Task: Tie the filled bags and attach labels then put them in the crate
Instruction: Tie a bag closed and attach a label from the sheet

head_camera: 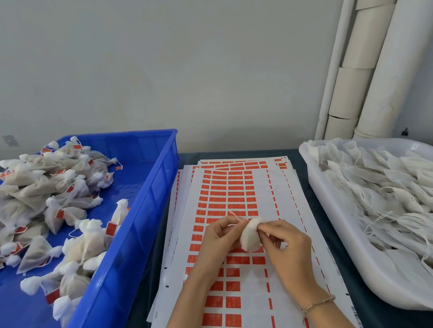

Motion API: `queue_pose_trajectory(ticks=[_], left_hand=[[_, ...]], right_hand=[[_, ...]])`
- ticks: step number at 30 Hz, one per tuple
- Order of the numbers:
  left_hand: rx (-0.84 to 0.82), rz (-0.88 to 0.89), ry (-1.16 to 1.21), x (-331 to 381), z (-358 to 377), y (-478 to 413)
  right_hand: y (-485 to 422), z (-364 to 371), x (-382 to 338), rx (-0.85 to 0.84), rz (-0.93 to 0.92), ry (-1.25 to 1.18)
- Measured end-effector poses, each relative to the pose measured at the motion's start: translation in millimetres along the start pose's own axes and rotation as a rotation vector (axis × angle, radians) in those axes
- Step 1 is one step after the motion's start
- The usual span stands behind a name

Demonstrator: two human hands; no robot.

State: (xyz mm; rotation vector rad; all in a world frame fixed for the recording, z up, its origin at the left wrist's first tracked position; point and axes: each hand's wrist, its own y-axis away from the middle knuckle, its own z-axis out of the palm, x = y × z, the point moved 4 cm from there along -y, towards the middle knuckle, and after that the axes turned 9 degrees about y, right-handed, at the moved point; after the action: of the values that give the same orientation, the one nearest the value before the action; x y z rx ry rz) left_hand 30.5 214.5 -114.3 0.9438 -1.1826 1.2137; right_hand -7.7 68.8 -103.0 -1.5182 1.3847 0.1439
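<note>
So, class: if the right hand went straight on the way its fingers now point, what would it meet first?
The white bag, which the right hand is pinching; just beyond it, seemingly at the same height, is the left hand holding the bag's other side.

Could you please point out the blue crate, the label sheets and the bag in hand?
blue crate [150,195]: head view, its right wall.
label sheets [238,188]: head view, red labels on top sheet.
bag [249,235]: head view, its white middle.

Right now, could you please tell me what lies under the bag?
Stacked sheets of red labels lie below the bag; the left hand and right hand hide some.
</note>
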Motion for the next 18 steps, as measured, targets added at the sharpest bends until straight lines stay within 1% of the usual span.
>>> queue_pose_trajectory(ticks=[8, 18], left_hand=[[0.029, -0.004, -0.041, -6, -2, -3], [-0.047, 0.037, -0.067, -3, -1, -3]], right_hand=[[1, -2, -9, -0.008, -0.048, -0.013], [1, -1, -18, -0.063, -0.183, -0.027]])
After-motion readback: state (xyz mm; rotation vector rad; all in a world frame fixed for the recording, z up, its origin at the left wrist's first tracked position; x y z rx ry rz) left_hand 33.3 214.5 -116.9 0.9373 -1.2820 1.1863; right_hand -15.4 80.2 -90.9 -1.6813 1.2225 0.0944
